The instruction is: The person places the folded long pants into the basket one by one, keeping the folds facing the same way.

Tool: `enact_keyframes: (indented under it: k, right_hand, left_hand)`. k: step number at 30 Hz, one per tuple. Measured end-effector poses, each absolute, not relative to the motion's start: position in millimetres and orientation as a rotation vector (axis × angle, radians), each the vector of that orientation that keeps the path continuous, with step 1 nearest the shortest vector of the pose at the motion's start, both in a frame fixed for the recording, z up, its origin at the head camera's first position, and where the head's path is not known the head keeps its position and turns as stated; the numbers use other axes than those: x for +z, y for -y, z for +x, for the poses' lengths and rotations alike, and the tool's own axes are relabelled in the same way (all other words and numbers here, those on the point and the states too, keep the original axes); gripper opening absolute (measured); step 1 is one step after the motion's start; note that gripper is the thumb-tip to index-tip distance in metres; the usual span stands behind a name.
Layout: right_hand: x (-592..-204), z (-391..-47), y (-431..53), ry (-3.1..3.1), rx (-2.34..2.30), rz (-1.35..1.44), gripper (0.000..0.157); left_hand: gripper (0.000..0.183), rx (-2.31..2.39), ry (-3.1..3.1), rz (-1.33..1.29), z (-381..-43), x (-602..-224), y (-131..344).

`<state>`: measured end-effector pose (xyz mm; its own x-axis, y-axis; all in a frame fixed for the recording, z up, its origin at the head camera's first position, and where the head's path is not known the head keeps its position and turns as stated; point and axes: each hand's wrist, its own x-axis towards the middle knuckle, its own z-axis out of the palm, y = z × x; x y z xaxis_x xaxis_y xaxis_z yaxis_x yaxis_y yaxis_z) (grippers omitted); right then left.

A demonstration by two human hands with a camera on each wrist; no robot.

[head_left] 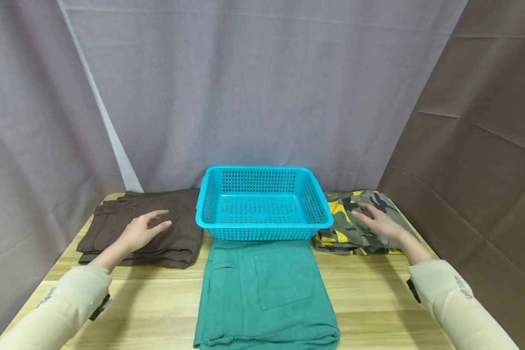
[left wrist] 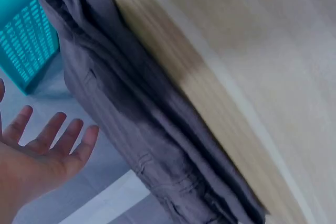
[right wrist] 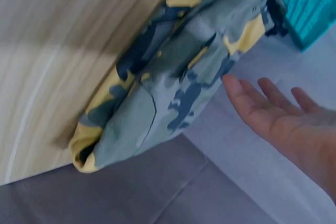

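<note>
My left hand (head_left: 141, 232) hovers above folded dark brown trousers (head_left: 113, 228) at the left of the table, fingers loosely bent and holding nothing. In the left wrist view the same hand (left wrist: 47, 153) shows its fingers spread apart. Over folded camouflage trousers (head_left: 367, 238) in grey-green, black and yellow at the right, my right hand (head_left: 379, 222) is held with relaxed fingers, nothing in it. Between the hands stands a turquoise plastic basket (head_left: 264, 226) with perforated walls and nothing inside. Folded green trousers (head_left: 267, 296) lie in front of the basket, a pocket facing up.
All of this lies on a light wood-grain table (head_left: 166, 301). Grey cloth (head_left: 262, 87) hangs behind it, and a brown cloth (head_left: 485, 184) bounds the right side. At the left, a pale strip (head_left: 109, 121) runs between two grey cloths.
</note>
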<state>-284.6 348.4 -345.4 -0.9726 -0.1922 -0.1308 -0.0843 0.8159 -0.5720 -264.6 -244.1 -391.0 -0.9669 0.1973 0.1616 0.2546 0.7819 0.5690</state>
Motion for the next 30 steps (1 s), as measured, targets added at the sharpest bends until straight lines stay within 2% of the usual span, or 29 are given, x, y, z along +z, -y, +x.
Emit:
enact_keyframes:
  k: [8, 12, 17, 25, 30]
  right_hand:
    - [-357, -269, -337, -2.711, -1.147, -0.018, 0.076]
    - [-361, -259, -332, -2.600, -1.266, 0.037, 0.069]
    - [-366, -247, -323, -2.439, -1.378, 0.005, 0.062]
    - [-378, -239, -310, -2.260, -1.477, -0.033, 0.059]
    - [-384, -236, -307, -2.181, -1.514, 0.014, 0.059]
  left_hand:
    - [0.049, -1.084, 2.823, -0.407, -256, -391, 237]
    - [0.045, -1.262, 2.806, -0.414, -247, -394, 230]
    - [0.046, -1.465, 2.817, -0.313, -238, -401, 223]
    - [0.048, -1.700, 2.881, -0.086, -228, -404, 217]
    - [0.049, -1.893, 2.887, -0.044, -221, -404, 208]
